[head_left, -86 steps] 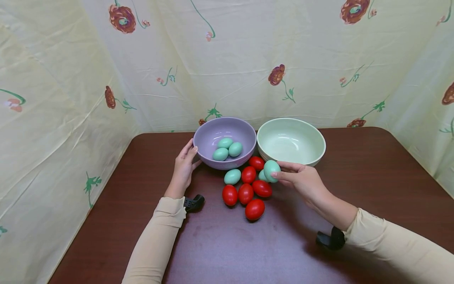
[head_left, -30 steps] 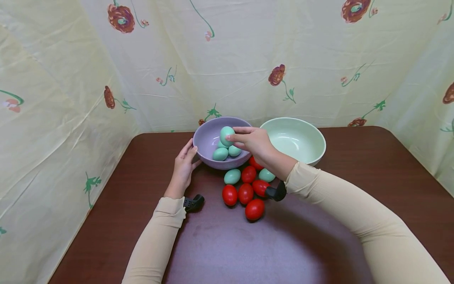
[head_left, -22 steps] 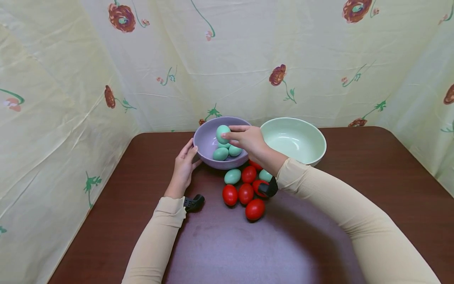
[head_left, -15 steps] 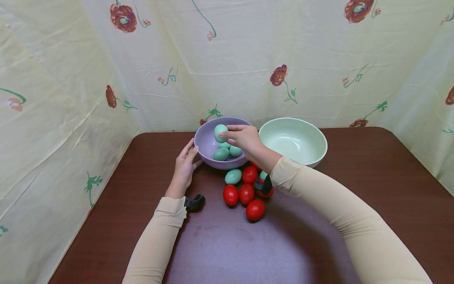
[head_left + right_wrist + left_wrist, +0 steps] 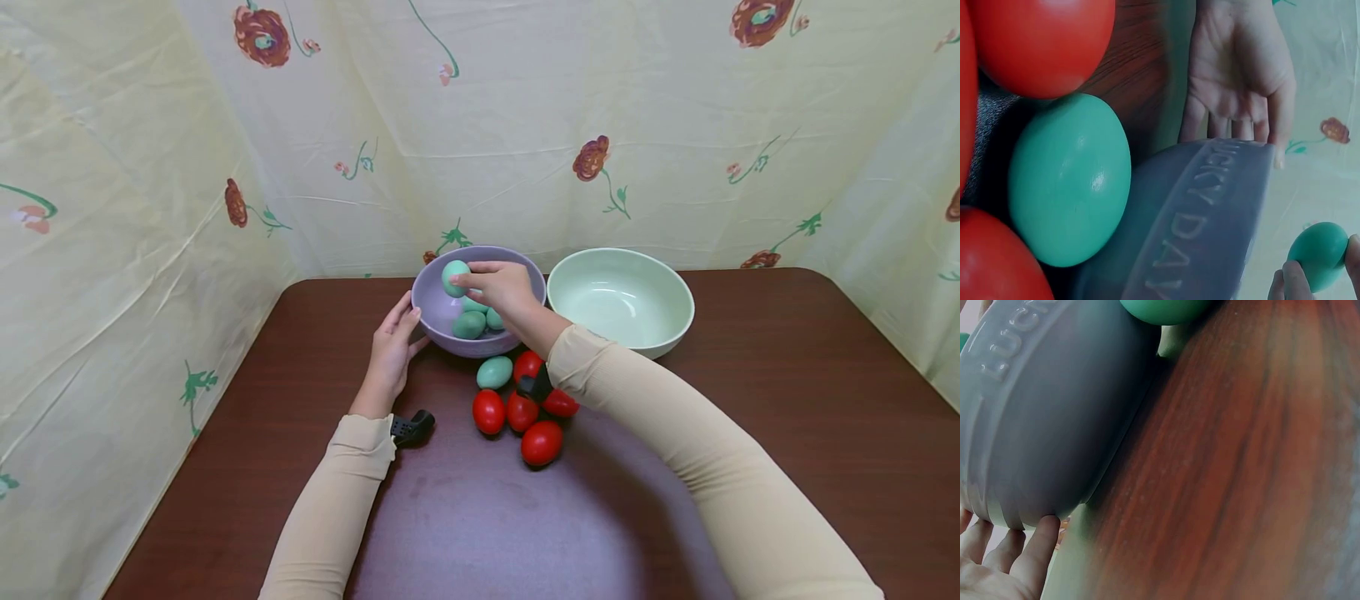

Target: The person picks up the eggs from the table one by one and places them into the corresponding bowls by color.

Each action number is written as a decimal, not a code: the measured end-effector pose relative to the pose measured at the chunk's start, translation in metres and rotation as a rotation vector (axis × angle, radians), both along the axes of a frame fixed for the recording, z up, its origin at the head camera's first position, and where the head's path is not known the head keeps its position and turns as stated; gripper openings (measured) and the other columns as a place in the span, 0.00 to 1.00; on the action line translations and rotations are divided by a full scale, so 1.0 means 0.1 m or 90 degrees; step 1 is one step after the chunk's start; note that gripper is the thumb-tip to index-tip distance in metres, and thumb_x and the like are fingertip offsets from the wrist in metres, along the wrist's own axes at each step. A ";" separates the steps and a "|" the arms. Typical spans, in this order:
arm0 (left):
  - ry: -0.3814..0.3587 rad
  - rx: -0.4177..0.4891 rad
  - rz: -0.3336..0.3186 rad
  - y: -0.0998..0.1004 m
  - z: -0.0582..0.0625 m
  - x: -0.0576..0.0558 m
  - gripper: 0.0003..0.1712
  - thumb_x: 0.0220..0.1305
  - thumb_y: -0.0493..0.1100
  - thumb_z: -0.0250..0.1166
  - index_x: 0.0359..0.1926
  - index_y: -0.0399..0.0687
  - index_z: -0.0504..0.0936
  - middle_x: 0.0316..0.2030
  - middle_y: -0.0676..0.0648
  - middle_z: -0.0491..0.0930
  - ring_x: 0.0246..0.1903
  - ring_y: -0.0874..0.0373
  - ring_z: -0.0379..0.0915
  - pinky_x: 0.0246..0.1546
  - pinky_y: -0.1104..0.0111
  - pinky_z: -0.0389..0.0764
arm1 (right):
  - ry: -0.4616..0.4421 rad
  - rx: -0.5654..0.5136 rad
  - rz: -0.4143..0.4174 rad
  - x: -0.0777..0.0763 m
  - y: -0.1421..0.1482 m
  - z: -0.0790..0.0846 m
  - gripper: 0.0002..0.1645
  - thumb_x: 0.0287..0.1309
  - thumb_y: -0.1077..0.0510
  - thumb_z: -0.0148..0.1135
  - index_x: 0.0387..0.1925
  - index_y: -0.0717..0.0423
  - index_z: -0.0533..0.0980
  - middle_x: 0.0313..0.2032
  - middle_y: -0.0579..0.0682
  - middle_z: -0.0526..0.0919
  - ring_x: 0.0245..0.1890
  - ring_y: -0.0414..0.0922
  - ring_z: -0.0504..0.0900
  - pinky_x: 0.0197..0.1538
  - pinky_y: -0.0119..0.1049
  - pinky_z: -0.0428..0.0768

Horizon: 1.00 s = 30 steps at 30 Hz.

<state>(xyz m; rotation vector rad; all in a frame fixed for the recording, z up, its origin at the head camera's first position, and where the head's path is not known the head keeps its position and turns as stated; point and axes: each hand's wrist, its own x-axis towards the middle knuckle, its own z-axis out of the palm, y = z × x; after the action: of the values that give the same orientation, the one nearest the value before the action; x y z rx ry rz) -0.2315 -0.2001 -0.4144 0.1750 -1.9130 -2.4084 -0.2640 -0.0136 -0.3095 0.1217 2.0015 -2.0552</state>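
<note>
My right hand [image 5: 504,292] pinches a mint-green egg [image 5: 455,278] between thumb and fingertips above the purple bowl [image 5: 429,287]. In the right wrist view the same egg [image 5: 1317,253] shows at the lower right corner. Three more green eggs [image 5: 468,326] lie inside the bowl, partly behind the hand. My left hand [image 5: 390,354] holds the bowl's left side, thumb at the rim and fingers against the outer wall. Raised lettering [image 5: 1191,219] runs around that wall. Near the bowl's front, another green egg [image 5: 494,372] lies on the table with several red eggs [image 5: 542,442].
A pale green bowl [image 5: 622,287] stands right beside the purple one, with no eggs visible in it. My right forearm and its black wrist camera [image 5: 534,385] cover part of the egg group. A flowered curtain [image 5: 495,125] hangs behind the dark wooden table [image 5: 450,533].
My right hand has picked up a green egg from beside the red ones and carried it left over the purple bowl. It continues drifting left. My left hand stays at the bowl.
</note>
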 end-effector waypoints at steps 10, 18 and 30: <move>-0.001 0.001 -0.001 0.00 0.01 0.00 0.31 0.75 0.47 0.56 0.76 0.55 0.61 0.76 0.51 0.58 0.72 0.56 0.60 0.68 0.50 0.70 | -0.020 0.004 -0.005 -0.06 -0.07 -0.05 0.28 0.54 0.59 0.74 0.58 0.59 0.80 0.59 0.54 0.82 0.54 0.49 0.85 0.61 0.43 0.80; 0.005 0.009 0.000 0.01 0.00 0.00 0.31 0.75 0.47 0.56 0.76 0.55 0.61 0.76 0.50 0.58 0.72 0.57 0.60 0.68 0.50 0.70 | -0.032 0.016 0.002 -0.10 -0.14 -0.11 0.28 0.53 0.59 0.75 0.57 0.60 0.80 0.59 0.55 0.82 0.53 0.50 0.86 0.60 0.42 0.81; 0.008 0.009 0.003 0.00 0.00 0.00 0.31 0.75 0.46 0.55 0.75 0.54 0.61 0.76 0.50 0.59 0.71 0.57 0.61 0.69 0.50 0.70 | -0.013 0.043 0.005 -0.09 -0.27 -0.27 0.25 0.52 0.60 0.75 0.54 0.62 0.82 0.57 0.56 0.83 0.51 0.51 0.86 0.56 0.38 0.83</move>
<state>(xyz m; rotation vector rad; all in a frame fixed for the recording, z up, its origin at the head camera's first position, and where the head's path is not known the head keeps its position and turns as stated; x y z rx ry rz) -0.2311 -0.1999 -0.4142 0.1646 -1.8889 -2.4151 -0.2733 -0.0404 -0.3364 0.1472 2.0556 -1.9750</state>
